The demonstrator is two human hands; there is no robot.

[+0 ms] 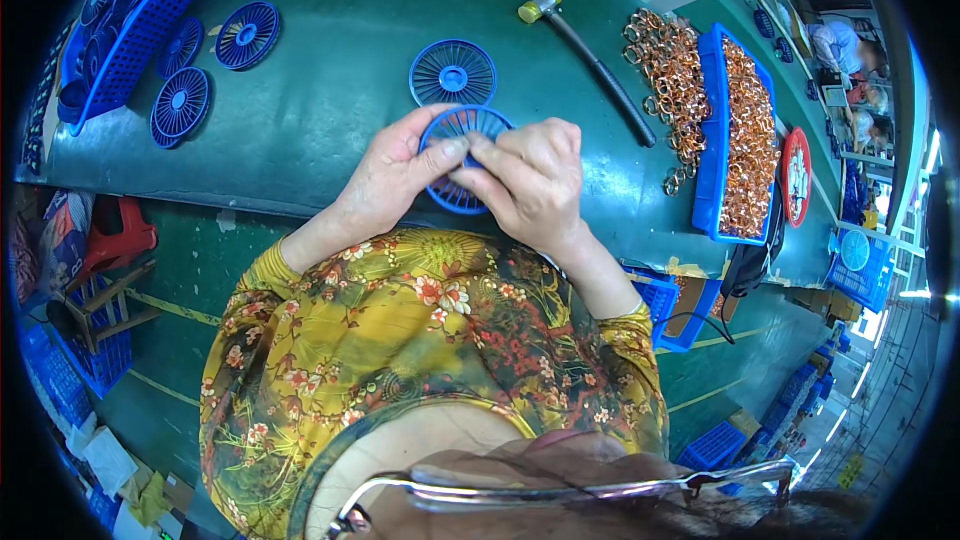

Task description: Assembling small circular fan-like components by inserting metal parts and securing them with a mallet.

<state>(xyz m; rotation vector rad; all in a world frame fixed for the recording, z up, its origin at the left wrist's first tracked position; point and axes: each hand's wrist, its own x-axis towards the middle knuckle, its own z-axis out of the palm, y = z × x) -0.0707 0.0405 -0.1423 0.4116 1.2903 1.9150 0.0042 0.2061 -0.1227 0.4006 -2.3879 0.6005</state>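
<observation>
Close in front of my chest, a round blue plastic wheel with thin spokes [452,198] is tilted between my hands. My left hand [393,168] grips it by the left side, with the thumb lying over the spokes toward the hub. My right hand [540,178] is closed, its fingertips pinched at the middle of the wheel; whatever they hold there is hidden. Just beyond, a second blue spoked wheel [453,78] lies flat on the green table [330,120].
A hammer with a yellow head [600,70] lies to the right. Copper-coloured rings [668,75] are heaped beside a blue tray [712,140] full of them, near a red round dish [796,180]. Several blue wheels [246,36] and a blue basket [150,25] are at left.
</observation>
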